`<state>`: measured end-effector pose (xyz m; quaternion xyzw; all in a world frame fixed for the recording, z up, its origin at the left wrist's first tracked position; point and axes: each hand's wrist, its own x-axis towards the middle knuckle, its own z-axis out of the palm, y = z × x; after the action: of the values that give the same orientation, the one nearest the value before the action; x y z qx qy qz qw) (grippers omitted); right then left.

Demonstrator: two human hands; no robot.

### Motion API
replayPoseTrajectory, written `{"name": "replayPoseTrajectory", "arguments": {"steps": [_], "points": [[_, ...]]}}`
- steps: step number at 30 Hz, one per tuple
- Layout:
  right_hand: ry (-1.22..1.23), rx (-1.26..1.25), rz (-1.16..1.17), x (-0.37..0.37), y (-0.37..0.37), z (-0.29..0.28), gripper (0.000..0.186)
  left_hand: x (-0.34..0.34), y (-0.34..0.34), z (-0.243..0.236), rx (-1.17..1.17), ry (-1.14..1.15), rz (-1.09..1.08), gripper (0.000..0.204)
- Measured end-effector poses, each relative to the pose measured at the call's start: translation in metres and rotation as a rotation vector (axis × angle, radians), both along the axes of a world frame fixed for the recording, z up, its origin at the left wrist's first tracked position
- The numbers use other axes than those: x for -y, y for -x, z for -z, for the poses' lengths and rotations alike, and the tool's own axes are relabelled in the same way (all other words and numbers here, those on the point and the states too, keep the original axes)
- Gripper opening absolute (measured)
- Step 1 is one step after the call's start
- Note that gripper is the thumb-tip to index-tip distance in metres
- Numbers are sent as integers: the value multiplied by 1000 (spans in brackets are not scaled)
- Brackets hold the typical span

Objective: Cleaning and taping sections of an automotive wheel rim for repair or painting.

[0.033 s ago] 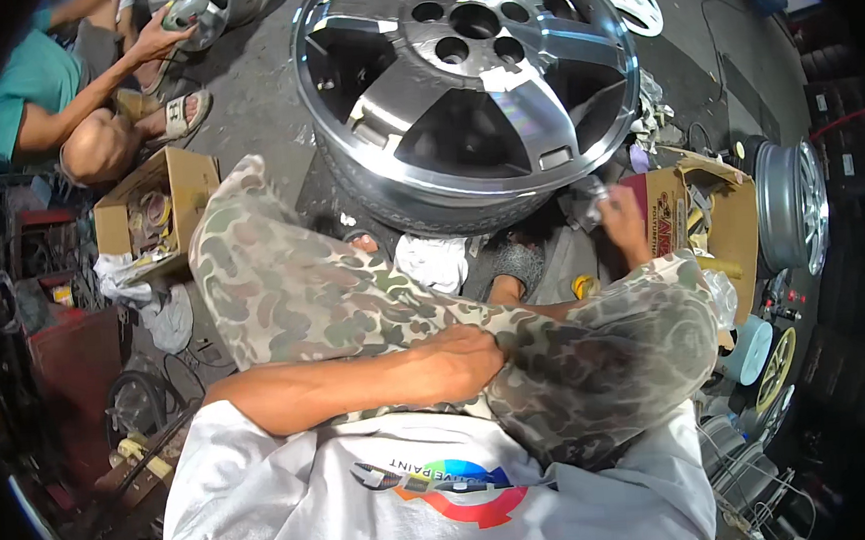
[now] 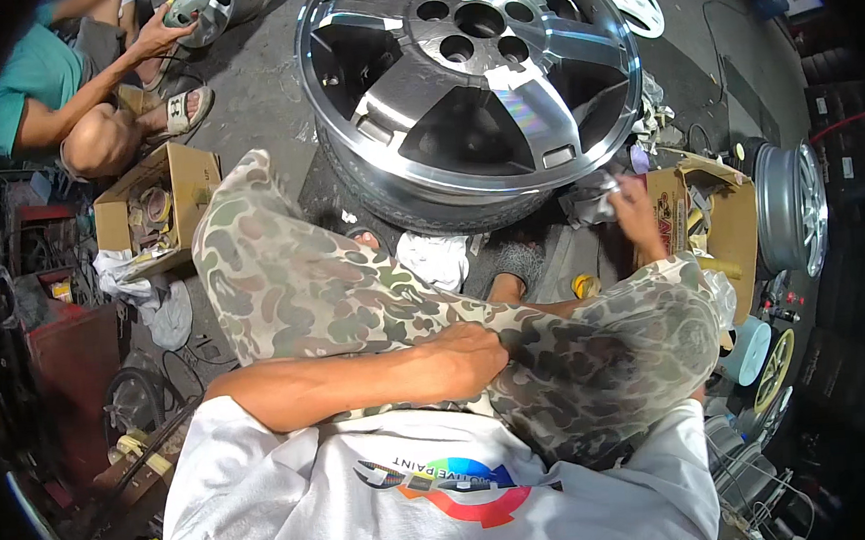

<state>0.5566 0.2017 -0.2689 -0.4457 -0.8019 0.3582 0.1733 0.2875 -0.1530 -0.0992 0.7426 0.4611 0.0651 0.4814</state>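
Alloy wheel rim [image 2: 484,56] at 12 o'clock, face up and tilted toward the wearer — round, so no long axis to line up. Right hand [image 2: 636,211] is nearer: rim sits toward its 11 o'clock, with a crumpled grey wad [image 2: 588,205] at its 9. Fingertips meet the wad's edge; can't tell if they grip it. Cardboard box [image 2: 671,208] just beside, at its 3. Left hand [image 2: 471,358] curled into a fist on the camouflage trousers [image 2: 353,276] — rim well apart, at its 12.
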Motion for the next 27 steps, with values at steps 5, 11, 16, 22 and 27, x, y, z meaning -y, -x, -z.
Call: {"name": "replayPoseTrajectory", "arguments": {"steps": [5, 11, 16, 22, 27], "points": [[415, -80, -24, -18, 31, -173, 12, 1, 2, -12, 38, -63, -16, 27], [363, -22, 69, 47, 81, -278, 16, 7, 5, -15, 139, -221, -62, 27], [349, -214, 258, 125, 100, -242, 17, 14, 7, -21, 205, -261, -80, 27], [417, -443, 463, 192, 122, -183, 18, -2, 16, -38, 199, -155, -44, 26], [481, -274, 439, 216, 120, -177, 16, -31, 32, -53, 227, -142, -220, 34]]}}
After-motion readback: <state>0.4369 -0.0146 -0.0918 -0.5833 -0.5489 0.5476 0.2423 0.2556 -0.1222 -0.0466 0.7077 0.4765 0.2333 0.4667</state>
